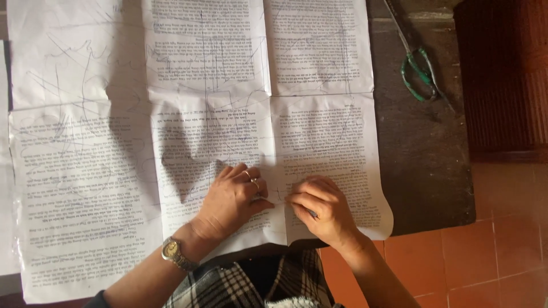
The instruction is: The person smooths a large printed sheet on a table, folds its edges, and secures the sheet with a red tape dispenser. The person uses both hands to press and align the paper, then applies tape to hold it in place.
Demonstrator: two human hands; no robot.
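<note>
1. a large printed paper sheet (228, 114) lies flat on a dark surface (422, 154); it covers most of the view from the left edge to right of the middle, and its long axis runs left to right.
2. the sheet is creased into panels, with fold lines running near to far and left to right, and thin pencil lines cross the print.
3. the left hand (231, 199) rests palm down on the near middle of the sheet, fingers (242, 174) held close together and flat on the paper, pointing far and slightly right. two rings sit on these fingers and a metal wristwatch (174, 254) circles the wrist.
4. the right hand (322, 208) lies just right of the left hand, near the sheet's near edge; its fingers are curled and pinched around a thin pencil (311, 213), of which only a short dark bit shows below the knuckles. which way the pencil's long axis runs cannot be told for sure, as the hand hides most of it.
5. the two hands are just beside each other, with a small pencil cross between them on the paper.
6. a pair of scissors (419, 68) with green handles lies on the bare surface at the far right, well apart from both hands, blades pointing far and left.
7. a checked garment (257, 282) shows at the near edge, and an orange tiled floor (491, 251) fills the near right.
</note>
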